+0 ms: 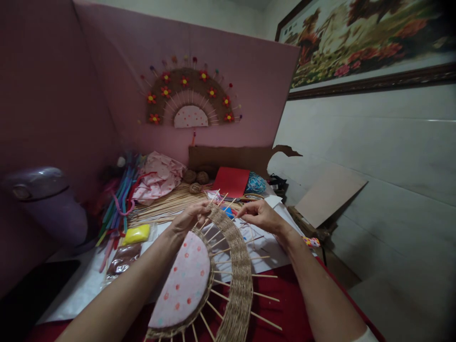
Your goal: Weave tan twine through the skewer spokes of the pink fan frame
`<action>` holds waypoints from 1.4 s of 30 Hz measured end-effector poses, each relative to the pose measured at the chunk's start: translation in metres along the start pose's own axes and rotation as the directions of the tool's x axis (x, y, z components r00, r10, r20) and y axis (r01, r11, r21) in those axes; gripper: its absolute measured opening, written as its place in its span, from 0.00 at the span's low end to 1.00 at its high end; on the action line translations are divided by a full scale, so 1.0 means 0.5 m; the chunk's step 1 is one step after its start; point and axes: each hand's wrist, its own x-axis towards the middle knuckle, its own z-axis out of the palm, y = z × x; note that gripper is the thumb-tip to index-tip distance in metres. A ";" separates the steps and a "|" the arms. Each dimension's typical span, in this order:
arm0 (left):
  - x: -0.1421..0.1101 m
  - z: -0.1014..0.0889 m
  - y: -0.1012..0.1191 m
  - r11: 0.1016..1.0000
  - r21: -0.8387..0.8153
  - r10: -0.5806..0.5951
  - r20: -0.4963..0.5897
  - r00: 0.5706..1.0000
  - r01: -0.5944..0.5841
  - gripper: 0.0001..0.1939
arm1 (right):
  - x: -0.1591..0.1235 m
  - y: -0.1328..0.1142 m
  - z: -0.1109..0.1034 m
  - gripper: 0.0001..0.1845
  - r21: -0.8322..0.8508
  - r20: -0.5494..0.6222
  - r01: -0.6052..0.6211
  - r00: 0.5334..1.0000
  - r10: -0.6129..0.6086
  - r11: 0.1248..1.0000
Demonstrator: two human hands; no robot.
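A half-round craft fan (228,275) lies in front of me: a pink dotted semicircle (185,282), wooden stick spokes and a band of woven twine (239,266). My left hand (190,217) grips the fan's far end, fingers closed around the sticks and twine. My right hand (260,214) hovers just right of that end, fingers pinched together on what looks like a strand of twine near the stick tips.
A finished fan with red flowers (190,97) hangs on the pink board. Behind my hands lie a bundle of sticks (167,204), twine balls (195,178), a red sheet (231,180), coloured pipe cleaners (119,199), a yellow pack (137,233). Cardboard (327,192) leans at right.
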 end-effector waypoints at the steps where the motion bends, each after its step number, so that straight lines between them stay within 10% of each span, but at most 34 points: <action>1: 0.000 0.001 0.000 1.000 -0.006 -0.001 0.014 1.000 0.001 0.14 | 0.000 -0.001 -0.001 0.09 0.004 0.003 -0.002 1.000 0.002 1.000; 14: -0.001 0.000 0.004 0.997 -0.063 -0.022 0.176 0.984 0.034 0.10 | 0.000 0.004 0.000 0.09 -0.003 -0.022 0.005 1.000 -0.005 1.000; 42: -0.003 -0.013 -0.002 0.994 -0.112 0.022 0.135 0.991 -0.006 0.24 | 0.002 0.004 -0.014 0.07 -0.054 -0.077 0.001 0.997 -0.005 0.999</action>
